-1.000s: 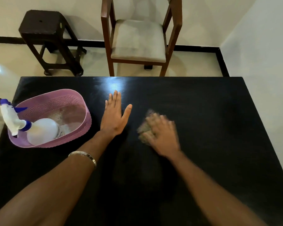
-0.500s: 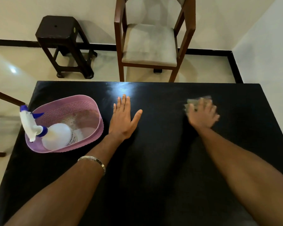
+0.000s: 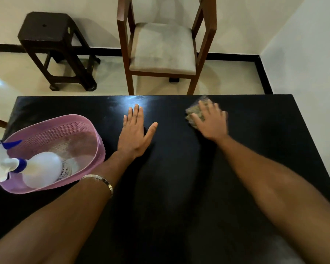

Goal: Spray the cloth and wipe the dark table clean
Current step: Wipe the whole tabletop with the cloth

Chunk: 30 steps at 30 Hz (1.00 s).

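The dark table fills the lower view. My right hand presses a folded greyish cloth flat onto the table close to its far edge; the hand is blurred by motion and covers most of the cloth. My left hand lies flat on the table with its fingers spread, holding nothing, to the left of the cloth. A white spray bottle with a blue trigger rests on its side in the pink basket at the left.
A wooden chair with a grey seat stands just beyond the table's far edge. A dark stool is on the floor at the back left. A white wall runs along the table's right side.
My right hand swept the cloth from the table's middle out to the far right, then back left along the far edge. My left hand has stayed flat in place.
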Tool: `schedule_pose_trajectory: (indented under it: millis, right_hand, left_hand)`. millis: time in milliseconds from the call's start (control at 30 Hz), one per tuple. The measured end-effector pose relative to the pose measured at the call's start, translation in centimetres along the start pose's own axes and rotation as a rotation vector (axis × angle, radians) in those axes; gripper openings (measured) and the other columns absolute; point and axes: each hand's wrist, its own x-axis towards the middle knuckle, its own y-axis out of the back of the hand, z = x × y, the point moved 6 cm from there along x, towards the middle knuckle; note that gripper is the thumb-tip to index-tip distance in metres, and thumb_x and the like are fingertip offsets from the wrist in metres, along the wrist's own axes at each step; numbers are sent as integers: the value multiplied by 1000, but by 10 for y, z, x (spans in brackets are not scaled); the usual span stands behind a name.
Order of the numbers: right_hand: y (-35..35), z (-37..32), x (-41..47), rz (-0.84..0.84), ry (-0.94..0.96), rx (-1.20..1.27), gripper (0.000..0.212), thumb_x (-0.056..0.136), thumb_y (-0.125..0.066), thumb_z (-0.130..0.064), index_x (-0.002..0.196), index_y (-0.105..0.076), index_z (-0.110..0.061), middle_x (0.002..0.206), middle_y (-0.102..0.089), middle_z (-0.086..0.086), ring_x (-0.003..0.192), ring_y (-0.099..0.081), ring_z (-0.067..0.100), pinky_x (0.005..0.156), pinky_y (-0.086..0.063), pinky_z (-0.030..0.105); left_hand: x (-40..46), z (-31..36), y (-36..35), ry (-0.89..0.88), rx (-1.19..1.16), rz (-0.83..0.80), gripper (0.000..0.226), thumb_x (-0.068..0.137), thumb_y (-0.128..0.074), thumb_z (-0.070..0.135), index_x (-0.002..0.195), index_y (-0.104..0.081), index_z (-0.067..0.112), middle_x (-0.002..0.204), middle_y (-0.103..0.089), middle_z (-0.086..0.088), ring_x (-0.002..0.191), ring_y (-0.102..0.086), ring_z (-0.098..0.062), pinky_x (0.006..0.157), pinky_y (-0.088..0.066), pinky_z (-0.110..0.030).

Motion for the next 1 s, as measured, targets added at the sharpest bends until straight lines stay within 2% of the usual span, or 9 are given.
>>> schedule_pose_trajectory:
  millis: [133, 267, 367, 567, 700, 767, 833, 900, 1000]
  right_hand:
    - [23, 121, -13, 7, -378, 83, 72, 99, -23, -68, 160, -10, -32, 168, -7, 8, 154, -4, 33, 120, -6, 63]
    - [17, 100, -4, 46, -507, 113, 70, 100, -20, -64, 160, -11, -31, 169, -3, 8, 154, 0, 34, 120, -1, 62]
    - [12, 26, 21, 71, -304, 58, 69, 100, -20, -64, 160, -12, -32, 168, -4, 8, 153, -3, 35, 120, -2, 63]
    - [-26, -179, 16, -48, 268, -57, 68, 98, -27, -62, 159, -14, -35, 168, -6, 4, 154, -2, 32, 120, -2, 62]
    - [-47, -236, -39, -107, 584, -91, 87, 91, -48, -61, 161, -7, -27, 168, -4, 1, 154, -2, 30, 122, -4, 57]
    - [-50, -222, -67, -106, 672, -82, 93, 88, -48, -69, 160, -11, -23, 168, -9, 1, 154, -2, 26, 123, -1, 53]
    - [-47, -184, -82, -91, 690, -70, 82, 92, -41, -69, 159, -20, -26, 167, -14, -1, 154, -4, 24, 123, -2, 52]
    - [-36, -127, -85, -56, 580, -59, 71, 96, -34, -66, 158, -21, -33, 167, -15, -2, 154, -7, 24, 123, -6, 53]
    - [-21, -19, -95, -19, 246, -49, 66, 98, -31, -65, 158, -19, -39, 168, -12, -2, 154, -7, 25, 122, -8, 55]
  left_hand:
    - [10, 0, -7, -12, 7, -10, 88, 91, -9, 72, 157, 1, 14, 165, 6, -4, 150, 14, -17, 122, 8, -35]
    - [20, -7, -6, -8, 19, -13, 90, 90, -8, 73, 157, 0, 13, 165, 5, -5, 151, 13, -18, 121, 8, -35]
    - [27, -17, 0, 7, 32, -1, 90, 90, -7, 73, 157, -1, 13, 165, 5, -5, 151, 12, -19, 122, 7, -37]
    - [27, -36, 9, 101, 28, 18, 83, 96, -15, 66, 156, -3, 10, 165, 3, -7, 151, 10, -20, 123, 6, -37]
    - [26, -36, 8, 133, -9, 24, 80, 96, -14, 62, 156, -4, 10, 165, 2, -8, 151, 9, -20, 123, 7, -37]
    - [24, -30, 3, 135, -27, 13, 78, 97, -17, 60, 156, -4, 9, 165, 1, -8, 152, 9, -20, 123, 6, -38]
    - [20, -19, -2, 107, -25, -1, 80, 97, -17, 61, 156, -5, 9, 165, 1, -8, 152, 9, -20, 123, 6, -38]
    - [12, -7, -10, 69, -23, -24, 83, 95, -15, 64, 157, -5, 10, 165, 0, -8, 152, 8, -21, 122, 6, -37]
    - [-7, 11, -24, 29, -40, -66, 85, 94, -14, 67, 157, -6, 11, 165, -1, -7, 152, 8, -20, 122, 5, -37]
